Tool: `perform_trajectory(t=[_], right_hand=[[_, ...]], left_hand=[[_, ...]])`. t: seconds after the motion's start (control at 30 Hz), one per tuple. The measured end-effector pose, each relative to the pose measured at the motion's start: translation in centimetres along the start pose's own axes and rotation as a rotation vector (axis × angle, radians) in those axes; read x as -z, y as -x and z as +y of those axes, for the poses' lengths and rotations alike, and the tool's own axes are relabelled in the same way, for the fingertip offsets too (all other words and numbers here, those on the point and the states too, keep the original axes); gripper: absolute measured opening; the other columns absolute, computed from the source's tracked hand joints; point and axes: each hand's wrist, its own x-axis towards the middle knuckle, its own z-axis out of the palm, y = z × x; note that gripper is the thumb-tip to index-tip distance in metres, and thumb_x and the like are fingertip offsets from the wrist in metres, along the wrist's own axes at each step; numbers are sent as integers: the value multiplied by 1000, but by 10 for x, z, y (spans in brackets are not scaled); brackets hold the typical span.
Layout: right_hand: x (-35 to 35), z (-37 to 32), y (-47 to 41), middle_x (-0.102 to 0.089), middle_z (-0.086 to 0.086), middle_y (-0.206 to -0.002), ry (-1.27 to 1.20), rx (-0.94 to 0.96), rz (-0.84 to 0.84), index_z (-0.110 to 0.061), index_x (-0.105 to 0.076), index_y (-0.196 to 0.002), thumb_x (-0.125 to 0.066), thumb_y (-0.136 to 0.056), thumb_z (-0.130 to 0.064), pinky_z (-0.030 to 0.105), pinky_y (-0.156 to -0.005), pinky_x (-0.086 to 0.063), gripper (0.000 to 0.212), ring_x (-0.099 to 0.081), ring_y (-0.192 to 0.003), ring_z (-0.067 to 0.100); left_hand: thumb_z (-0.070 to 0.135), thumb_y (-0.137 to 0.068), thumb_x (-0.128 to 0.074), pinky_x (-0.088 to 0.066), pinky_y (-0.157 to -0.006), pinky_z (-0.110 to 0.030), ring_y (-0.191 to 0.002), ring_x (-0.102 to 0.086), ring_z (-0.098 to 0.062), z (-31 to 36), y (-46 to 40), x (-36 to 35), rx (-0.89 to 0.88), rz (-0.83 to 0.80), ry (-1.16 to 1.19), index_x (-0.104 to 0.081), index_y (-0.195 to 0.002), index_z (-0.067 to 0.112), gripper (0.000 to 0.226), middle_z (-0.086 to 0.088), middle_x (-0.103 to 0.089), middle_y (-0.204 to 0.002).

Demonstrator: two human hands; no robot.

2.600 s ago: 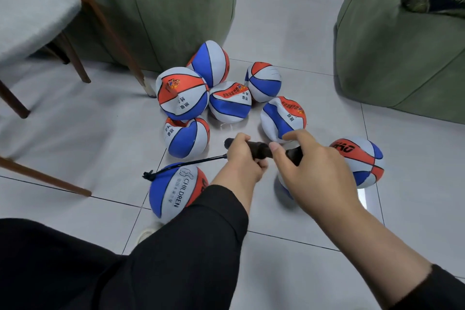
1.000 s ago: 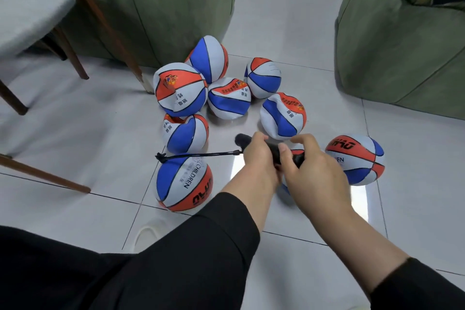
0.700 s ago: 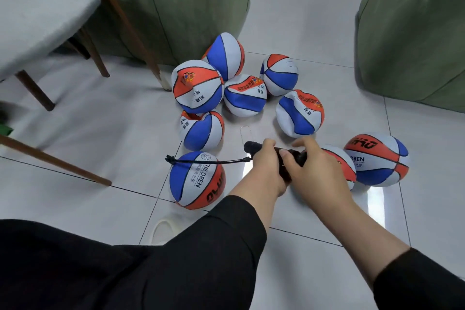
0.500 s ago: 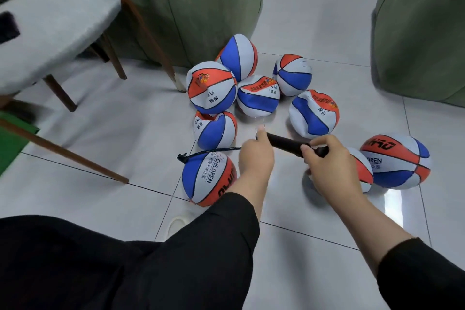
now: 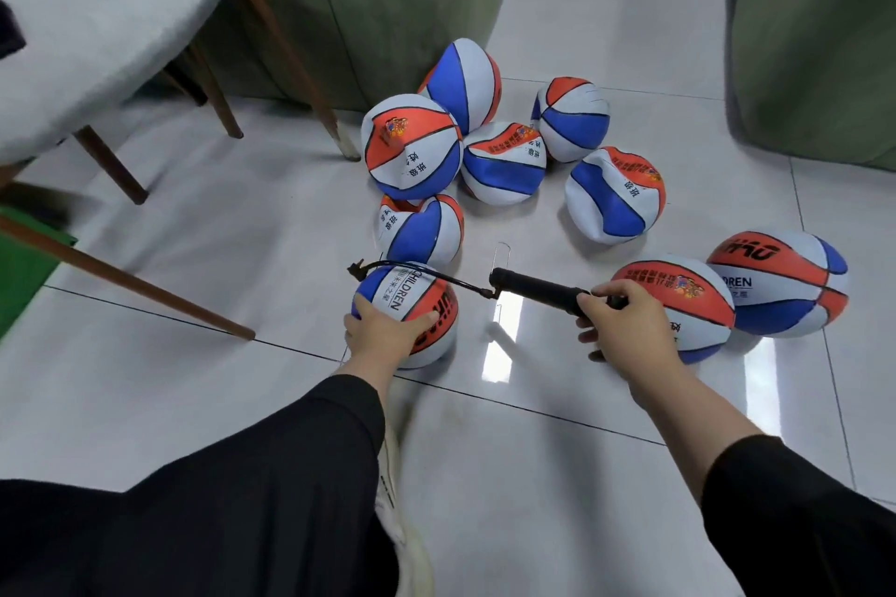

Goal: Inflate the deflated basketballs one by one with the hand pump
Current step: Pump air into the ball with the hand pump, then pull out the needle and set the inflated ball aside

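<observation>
Left hand (image 5: 388, 330) is on the near side of the round "CHILDREN" ball (image 5: 412, 305), fingers curled over the top, thumb on the orange panel, gripping it on the floor tile (image 5: 242, 233). Right hand (image 5: 625, 325) is wrapped around the near end of the black hand pump (image 5: 533, 286), fist closed on it, pump lifted off the floor and lying roughly level. I can't see the handle itself, the hand covers it.

Going left to right from my feed: grey padded chair (image 5: 97, 29) with wooden legs at far left, a green patch at the edge under it. Green sofa (image 5: 368, 0) behind. Thin black hose (image 5: 426, 271) runs from the pump's far end, arcs over the top of the gripped ball, and ends in a small fitting just past its left edge. Can't tell if the needle is seated in the ball.

Beyond the gripped ball, a cluster of six slack, dented balls (image 5: 504, 160), touching or just beside each other, close to the sofa base. To the right of the pump, two full-looking balls (image 5: 776, 286) side by side and touching, the nearer one partly behind my right hand. Second green seat (image 5: 814, 39) at far right.

Black sleeves on both arms, white shoe (image 5: 402, 524) at bottom centre.
</observation>
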Motion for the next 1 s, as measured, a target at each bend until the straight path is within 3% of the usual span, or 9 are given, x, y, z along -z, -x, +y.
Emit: perform_trajectory(t=[0.1, 0.27, 0.5, 0.7, 0.77, 0.87, 1.0], right_hand=[[-1, 12, 1, -74, 10, -87, -16, -14, -29, -18, -62, -105, -65, -97, -21, 39, -60, -58, 9, -73, -76, 27], [-5, 28, -2, -75, 12, -91, -37, -72, -29, -15, -62, -112, -65, -98, -22, 39, -60, -60, 16, -74, -81, 31], [1, 47, -10, -73, 12, -96, -107, -111, 33, -18, -61, -110, -67, -96, -23, 36, -58, -56, 16, -73, -78, 28], [9, 62, -11, -68, 9, -110, -121, -163, -12, -24, -60, -117, -69, -93, -19, 39, -60, -59, 27, -72, -90, 34], [9, 71, -8, -66, 5, -108, -69, -161, -20, -24, -60, -120, -70, -93, -18, 45, -66, -62, 30, -71, -92, 33], [9, 82, -7, -64, 3, -109, 11, -163, -63, -23, -61, -122, -70, -94, -17, 47, -71, -61, 30, -68, -93, 32], [4, 101, -10, -62, 5, -115, 115, -208, -152, -19, -62, -128, -72, -93, -17, 43, -75, -60, 37, -63, -90, 26]], left_hand=[[51, -66, -94, -38, -117, -55, -148, -30, -40, -3, -11, 0, -11, -8, -49, 6, -164, 20, 143, -18, -16, -162], [62, -66, -89, -49, -103, -56, -132, -43, -39, -6, -7, -10, -71, 84, -200, -8, -161, 20, 131, -15, -36, -146], [74, -65, -82, -44, -101, -51, -128, -45, -34, -7, 22, -25, -272, 201, -394, -18, -159, 24, 124, -11, -43, -143], [74, -76, -73, -41, -108, -49, -137, -38, -30, 15, 54, -61, -507, 69, -463, -30, -155, 28, 101, -7, -36, -152], [74, -81, -67, -39, -111, -54, -140, -38, -29, 27, 57, -67, -526, 45, -402, -42, -147, 28, 84, -6, -37, -151], [64, -88, -68, -48, -100, -49, -121, -53, -27, 40, 51, -69, -490, 34, -227, -53, -123, 22, 57, -1, -49, -129], [50, -90, -73, -50, -101, -44, -121, -54, -28, 49, 40, -64, -426, -10, -151, -51, -135, 12, 63, -6, -48, -133]])
